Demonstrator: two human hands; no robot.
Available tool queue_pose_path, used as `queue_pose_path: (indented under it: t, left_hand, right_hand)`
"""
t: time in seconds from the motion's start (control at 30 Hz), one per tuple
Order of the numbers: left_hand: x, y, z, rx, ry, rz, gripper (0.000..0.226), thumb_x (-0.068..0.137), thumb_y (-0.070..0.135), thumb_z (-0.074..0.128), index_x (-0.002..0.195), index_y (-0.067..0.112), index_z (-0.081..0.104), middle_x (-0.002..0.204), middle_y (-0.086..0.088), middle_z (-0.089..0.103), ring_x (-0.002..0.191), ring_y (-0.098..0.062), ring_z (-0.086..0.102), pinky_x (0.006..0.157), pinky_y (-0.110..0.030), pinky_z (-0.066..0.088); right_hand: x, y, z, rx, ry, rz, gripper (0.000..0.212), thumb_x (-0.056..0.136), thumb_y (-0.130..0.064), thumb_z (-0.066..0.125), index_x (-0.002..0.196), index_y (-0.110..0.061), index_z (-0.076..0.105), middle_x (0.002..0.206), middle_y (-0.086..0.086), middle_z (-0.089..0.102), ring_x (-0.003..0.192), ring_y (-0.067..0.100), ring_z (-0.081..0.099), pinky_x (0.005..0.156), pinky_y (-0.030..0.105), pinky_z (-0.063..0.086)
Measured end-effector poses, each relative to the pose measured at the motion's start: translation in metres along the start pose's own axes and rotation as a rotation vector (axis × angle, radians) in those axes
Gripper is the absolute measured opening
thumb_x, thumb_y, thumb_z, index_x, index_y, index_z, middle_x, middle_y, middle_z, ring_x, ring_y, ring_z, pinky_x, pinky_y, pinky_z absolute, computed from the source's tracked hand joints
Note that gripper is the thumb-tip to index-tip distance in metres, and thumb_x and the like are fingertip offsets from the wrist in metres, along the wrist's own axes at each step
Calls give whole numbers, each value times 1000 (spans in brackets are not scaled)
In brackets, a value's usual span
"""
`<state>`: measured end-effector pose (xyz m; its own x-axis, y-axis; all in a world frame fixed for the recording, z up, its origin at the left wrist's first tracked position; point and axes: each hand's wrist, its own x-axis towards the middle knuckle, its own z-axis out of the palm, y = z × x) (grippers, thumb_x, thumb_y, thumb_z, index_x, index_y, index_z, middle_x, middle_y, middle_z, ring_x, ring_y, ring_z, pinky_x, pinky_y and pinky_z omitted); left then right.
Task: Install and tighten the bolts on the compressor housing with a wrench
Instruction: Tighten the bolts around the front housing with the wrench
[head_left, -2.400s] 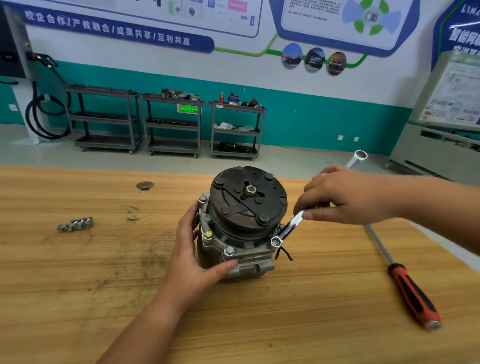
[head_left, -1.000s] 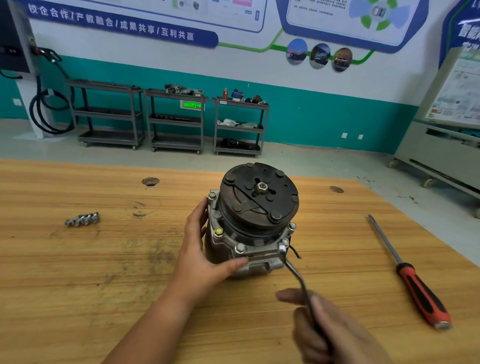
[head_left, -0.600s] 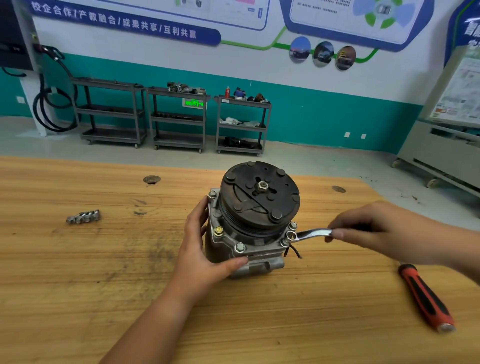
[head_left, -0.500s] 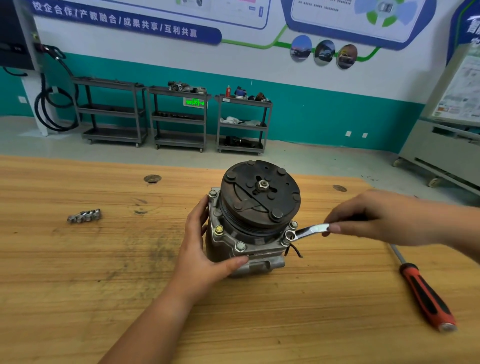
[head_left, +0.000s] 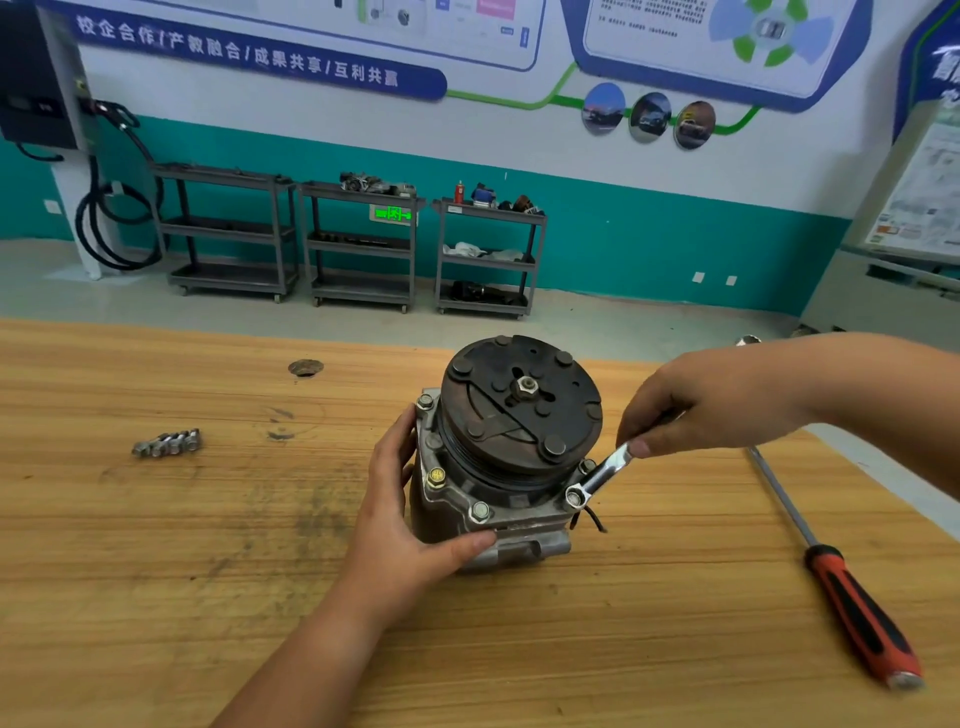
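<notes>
The compressor (head_left: 498, 467) stands upright on the wooden workbench (head_left: 156, 597), its dark clutch plate facing up. Several bolts sit in the grey housing flange. My left hand (head_left: 410, 530) grips the housing's left side, thumb along the front edge. My right hand (head_left: 711, 400) holds a silver ring wrench (head_left: 602, 475). The wrench's ring end sits over the bolt (head_left: 575, 498) at the flange's front right corner. Its far end (head_left: 748, 340) shows behind my hand.
A red-handled screwdriver (head_left: 852, 613) lies on the bench to the right. A row of loose bolts (head_left: 167, 442) lies at the left. A round hole (head_left: 305, 368) is in the bench top. Grey shelf carts (head_left: 358, 244) stand by the far wall.
My right hand swung the wrench handle from near me round to the right and then further away, with the ring end staying on the front right bolt. The left hand stayed on the housing.
</notes>
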<state>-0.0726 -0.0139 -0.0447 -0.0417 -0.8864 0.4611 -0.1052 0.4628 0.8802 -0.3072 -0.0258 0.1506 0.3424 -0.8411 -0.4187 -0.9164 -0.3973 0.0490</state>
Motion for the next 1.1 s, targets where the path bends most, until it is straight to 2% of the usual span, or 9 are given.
queue_pose_path:
  t: [0.17,0.33,0.47,0.57,0.67,0.73,0.83,0.97,1.1]
  left_hand:
    - [1,-1,0,14,2,-6,111,41,61,82,130,71,18,139,33,34,119,24,37,86,1,35]
    - [2,0,1,-11,0,21,108,46,52,82,137,52,25,145,15,36,123,17,40,90,1,35]
    - [2,1,1,-9,0,17,109,45,53,82,138,50,24,145,12,37,124,15,40,90,1,35]
    - [2,1,1,-19,-5,13,110,45,51,82,138,49,24,144,13,38,122,17,40,89,1,35]
    - [2,1,1,-26,-4,12,111,45,44,87,136,53,23,142,20,37,119,21,39,87,3,34]
    - [2,1,1,-27,-2,13,111,47,38,89,134,56,23,140,24,36,118,23,39,85,4,34]
    - [2,0,0,-21,0,0,111,43,49,86,133,63,21,138,28,35,117,25,38,84,6,33]
    - [3,-2,-1,-15,10,2,111,42,55,85,133,66,22,143,22,38,123,16,40,91,2,34]
    - [4,1,3,-29,17,49,111,42,53,85,138,44,29,145,13,40,128,6,42,98,-7,35]
  right_hand:
    - [1,-7,-4,-83,42,-12,28,93,-46,46,115,-35,62,104,-18,59,101,6,54,93,28,43]
    - [11,-15,-11,-267,139,-99,13,90,-50,47,79,-46,52,84,-21,52,83,1,48,94,26,32]
    - [11,-8,-7,-57,13,24,24,90,-48,51,108,-36,64,90,-23,56,91,3,54,84,23,39]
    - [4,0,3,77,-164,61,22,92,-49,46,96,-38,65,77,-16,60,76,-1,58,74,20,43]
    - [-9,10,26,446,-340,54,32,94,-45,43,88,-24,66,67,-6,62,66,9,65,68,28,55]
    - [-19,6,48,825,-404,15,34,93,-41,44,81,-16,64,62,2,61,55,17,64,54,28,56]
    - [-29,-17,83,1367,-402,-35,35,89,-35,45,69,-15,66,56,9,60,46,20,64,41,24,52]
    - [-32,-70,112,1902,-184,-50,33,77,-30,51,59,-11,70,56,18,62,47,29,66,34,27,49]
    - [-10,-123,123,2265,119,-73,38,67,-32,50,52,-5,71,59,20,66,49,32,67,32,32,49]
